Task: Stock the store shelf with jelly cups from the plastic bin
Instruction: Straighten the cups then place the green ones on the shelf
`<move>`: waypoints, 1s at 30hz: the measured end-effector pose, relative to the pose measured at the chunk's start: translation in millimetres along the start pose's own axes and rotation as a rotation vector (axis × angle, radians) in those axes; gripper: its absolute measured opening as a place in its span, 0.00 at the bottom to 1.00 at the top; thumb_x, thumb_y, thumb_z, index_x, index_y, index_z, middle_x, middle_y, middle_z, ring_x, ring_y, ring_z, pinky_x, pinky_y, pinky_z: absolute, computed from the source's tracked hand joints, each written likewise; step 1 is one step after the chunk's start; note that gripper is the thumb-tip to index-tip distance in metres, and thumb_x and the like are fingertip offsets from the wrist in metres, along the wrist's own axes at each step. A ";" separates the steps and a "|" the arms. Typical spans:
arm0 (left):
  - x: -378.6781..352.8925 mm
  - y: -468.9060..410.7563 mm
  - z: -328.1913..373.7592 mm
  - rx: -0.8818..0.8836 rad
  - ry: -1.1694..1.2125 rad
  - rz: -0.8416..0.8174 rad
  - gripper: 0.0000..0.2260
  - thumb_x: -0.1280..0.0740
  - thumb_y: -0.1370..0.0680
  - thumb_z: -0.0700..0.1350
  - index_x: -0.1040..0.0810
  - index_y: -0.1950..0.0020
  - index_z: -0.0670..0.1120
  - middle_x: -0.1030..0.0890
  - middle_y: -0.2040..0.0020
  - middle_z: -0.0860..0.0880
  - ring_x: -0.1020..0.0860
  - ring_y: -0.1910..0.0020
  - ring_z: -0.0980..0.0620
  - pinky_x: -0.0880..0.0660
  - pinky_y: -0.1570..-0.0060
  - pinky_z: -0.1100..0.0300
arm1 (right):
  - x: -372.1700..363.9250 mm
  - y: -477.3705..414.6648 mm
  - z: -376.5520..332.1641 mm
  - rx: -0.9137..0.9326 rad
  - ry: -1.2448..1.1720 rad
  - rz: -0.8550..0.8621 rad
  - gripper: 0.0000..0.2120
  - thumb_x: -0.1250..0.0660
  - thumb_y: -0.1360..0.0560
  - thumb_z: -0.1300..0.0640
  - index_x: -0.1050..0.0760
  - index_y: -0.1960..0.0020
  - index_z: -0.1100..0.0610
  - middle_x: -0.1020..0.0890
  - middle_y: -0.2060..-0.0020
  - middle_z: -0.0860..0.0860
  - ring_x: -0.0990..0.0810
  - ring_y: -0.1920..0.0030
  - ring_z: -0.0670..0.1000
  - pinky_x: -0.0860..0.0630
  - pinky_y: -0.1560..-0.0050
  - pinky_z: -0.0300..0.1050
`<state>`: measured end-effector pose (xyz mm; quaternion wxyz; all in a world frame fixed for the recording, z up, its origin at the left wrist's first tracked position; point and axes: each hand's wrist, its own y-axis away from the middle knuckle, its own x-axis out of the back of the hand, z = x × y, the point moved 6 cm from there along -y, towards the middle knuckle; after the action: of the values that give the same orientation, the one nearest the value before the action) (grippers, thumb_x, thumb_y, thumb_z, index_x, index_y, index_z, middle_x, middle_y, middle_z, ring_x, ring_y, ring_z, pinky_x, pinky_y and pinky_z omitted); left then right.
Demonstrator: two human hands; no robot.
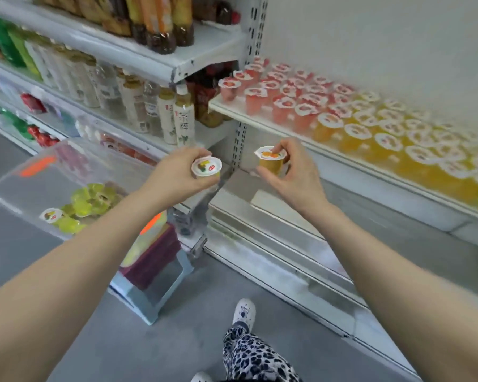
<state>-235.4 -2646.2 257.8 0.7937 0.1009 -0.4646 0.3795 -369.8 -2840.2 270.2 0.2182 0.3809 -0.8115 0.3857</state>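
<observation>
My left hand [178,172] grips a jelly cup with a white lid [206,166], tilted so the lid faces me. An orange jelly cup [271,159] is pinched upright in my right hand [290,172], just below the front edge of the white shelf [260,117]. That shelf holds rows of red jelly cups [282,95] on its left and orange jelly cups [392,139] on its right. The clear plastic bin [25,186] stands at the left with several yellow-green jelly cups [89,202] inside.
The bin rests on a light blue stool [149,296]. Shelves of drink bottles [138,103] fill the upper left. Below the stocked shelf run bare white lower shelves [287,230]. Grey floor lies below, with my patterned trouser leg and white shoe [244,312].
</observation>
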 end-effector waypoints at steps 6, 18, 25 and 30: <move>-42.9 -35.2 124.8 -0.216 0.055 -0.081 0.26 0.26 0.31 0.58 0.25 0.37 0.50 0.21 0.42 0.52 0.23 0.45 0.52 0.26 0.46 0.54 | 126.9 42.6 43.8 -0.071 0.117 0.205 0.17 0.26 0.30 0.49 0.30 0.49 0.53 0.26 0.55 0.45 0.30 0.58 0.47 0.36 0.59 0.40; -142.1 -71.8 377.4 -0.527 0.154 -0.093 0.24 0.27 0.29 0.59 0.24 0.37 0.51 0.21 0.44 0.53 0.24 0.48 0.54 0.28 0.47 0.58 | 352.9 122.6 150.8 -0.182 0.281 0.419 0.16 0.26 0.31 0.47 0.32 0.51 0.46 0.26 0.55 0.41 0.28 0.60 0.44 0.32 0.59 0.40; -194.6 -82.9 484.4 -0.530 0.229 -0.072 0.22 0.27 0.29 0.58 0.23 0.38 0.52 0.21 0.46 0.52 0.24 0.47 0.52 0.27 0.44 0.55 | 465.1 161.6 219.7 -0.252 0.323 0.501 0.17 0.26 0.31 0.46 0.34 0.51 0.45 0.24 0.57 0.41 0.25 0.59 0.43 0.29 0.58 0.41; -232.1 -76.8 527.5 -0.545 0.246 -0.067 0.22 0.27 0.29 0.58 0.23 0.38 0.52 0.22 0.48 0.55 0.24 0.48 0.55 0.28 0.47 0.58 | 493.7 182.4 263.8 -0.275 0.303 0.465 0.16 0.26 0.31 0.50 0.32 0.52 0.46 0.23 0.57 0.42 0.27 0.61 0.46 0.26 0.57 0.46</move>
<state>-595.6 -3087.8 372.6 0.8539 -0.1472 -0.4461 0.2241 -832.5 -3196.2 346.0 0.2923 0.0900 -0.8797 0.3642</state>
